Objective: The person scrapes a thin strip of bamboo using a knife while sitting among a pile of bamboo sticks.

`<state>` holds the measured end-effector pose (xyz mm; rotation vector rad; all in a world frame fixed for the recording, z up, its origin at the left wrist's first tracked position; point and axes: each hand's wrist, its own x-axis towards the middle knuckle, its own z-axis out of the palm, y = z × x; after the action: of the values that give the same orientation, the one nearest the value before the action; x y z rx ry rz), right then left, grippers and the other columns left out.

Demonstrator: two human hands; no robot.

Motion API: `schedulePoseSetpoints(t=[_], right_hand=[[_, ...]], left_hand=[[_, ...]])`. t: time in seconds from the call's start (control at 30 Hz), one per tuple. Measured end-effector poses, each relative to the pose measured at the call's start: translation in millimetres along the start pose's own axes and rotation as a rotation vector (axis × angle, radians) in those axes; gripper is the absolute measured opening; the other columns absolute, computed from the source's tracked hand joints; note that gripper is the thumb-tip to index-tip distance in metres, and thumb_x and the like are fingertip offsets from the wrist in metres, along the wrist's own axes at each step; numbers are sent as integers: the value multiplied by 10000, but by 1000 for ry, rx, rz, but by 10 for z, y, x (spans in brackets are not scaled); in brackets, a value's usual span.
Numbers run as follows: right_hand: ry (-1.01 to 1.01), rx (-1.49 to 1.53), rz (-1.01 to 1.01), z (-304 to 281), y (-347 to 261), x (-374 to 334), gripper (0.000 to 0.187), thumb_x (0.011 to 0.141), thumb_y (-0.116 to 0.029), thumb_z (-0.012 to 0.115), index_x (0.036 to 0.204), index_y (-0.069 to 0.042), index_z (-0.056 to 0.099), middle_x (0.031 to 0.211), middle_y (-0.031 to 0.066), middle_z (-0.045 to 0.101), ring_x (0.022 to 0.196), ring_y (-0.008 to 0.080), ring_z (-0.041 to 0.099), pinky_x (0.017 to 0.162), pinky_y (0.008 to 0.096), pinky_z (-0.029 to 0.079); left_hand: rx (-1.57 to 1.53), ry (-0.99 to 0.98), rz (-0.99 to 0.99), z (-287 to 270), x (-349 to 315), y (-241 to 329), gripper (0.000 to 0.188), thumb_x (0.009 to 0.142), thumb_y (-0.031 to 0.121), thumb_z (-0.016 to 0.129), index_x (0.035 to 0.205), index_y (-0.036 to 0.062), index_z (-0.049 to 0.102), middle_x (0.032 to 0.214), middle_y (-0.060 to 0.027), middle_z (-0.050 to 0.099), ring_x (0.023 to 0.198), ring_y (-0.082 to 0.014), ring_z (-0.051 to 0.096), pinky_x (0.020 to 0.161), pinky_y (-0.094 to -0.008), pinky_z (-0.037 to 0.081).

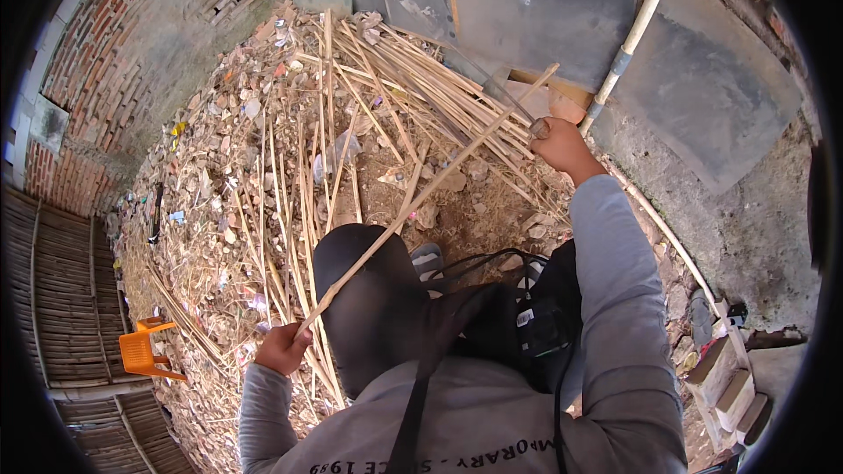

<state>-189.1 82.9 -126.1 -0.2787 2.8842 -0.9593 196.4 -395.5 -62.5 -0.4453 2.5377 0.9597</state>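
Observation:
A long, pale bamboo strip (360,264) runs slantwise across my dark-clad knee, up to the far right. Its near end is in my left hand (281,349), the fingers closed round it. My right hand (562,149) grips the handle of a long knife (514,101); the thin, dark blade points away to the far left, under or beside the strip's far part. I cannot tell whether blade and strip touch. Beyond the knife lies a bundle of split bamboo strips (439,79). More loose bamboo strips (285,202) lie on the ground to the left of my knee.
Rubble and litter (198,202) cover the ground. An orange plastic chair (140,351) stands at left by a bamboo-slat wall (70,281). A brick wall (132,44) rises at far left. A pale pipe (637,26) slants beside grey panels (544,9). Wooden blocks (733,386) sit at lower right.

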Motion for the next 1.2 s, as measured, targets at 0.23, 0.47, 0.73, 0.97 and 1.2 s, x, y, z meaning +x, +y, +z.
schedulePoseSetpoints(t=[0.23, 0.47, 0.73, 0.97, 1.2], right_hand=[[-239, -252, -314, 48, -918, -299, 297, 765, -211, 697, 999, -29, 690, 982, 232, 711, 921, 419, 676, 821, 498, 543], [-143, -310, -95, 47, -388, -154, 303, 780, -166, 678, 1068, -79, 704, 1048, 210, 714, 993, 392, 683, 861, 492, 544], [-128, -85, -185, -92, -349, -176, 427, 748, -194, 718, 1137, -21, 695, 981, 251, 709, 926, 405, 688, 826, 450, 544], [-248, -240, -260, -193, -892, -319, 379, 750, -170, 684, 1089, -1, 703, 1023, 261, 700, 990, 417, 673, 875, 462, 533], [-106, -209, -18, -86, -306, -118, 465, 771, -157, 669, 1200, 24, 671, 1093, 263, 704, 1031, 409, 677, 916, 465, 533]], left_hand=[[-14, 5, 14, 62, -42, -173, 556, 1017, 501, 537, 826, -14, 622, 613, -104, 517, 584, -188, 480, 565, -392, 413], [202, 59, -27, -78, -24, -31, 532, 980, 543, 598, 893, 28, 701, 670, -131, 657, 650, -251, 684, 603, -387, 500], [49, 79, 36, 87, 64, -215, 575, 974, 553, 609, 814, 1, 648, 600, -118, 568, 555, -199, 544, 551, -393, 445], [48, 130, 61, 188, -7, -312, 594, 975, 551, 599, 780, -10, 614, 579, -153, 536, 524, -265, 505, 538, -425, 420], [224, 190, 36, 164, 35, -196, 509, 941, 530, 642, 837, 32, 663, 639, -186, 618, 614, -394, 640, 576, -461, 479]])
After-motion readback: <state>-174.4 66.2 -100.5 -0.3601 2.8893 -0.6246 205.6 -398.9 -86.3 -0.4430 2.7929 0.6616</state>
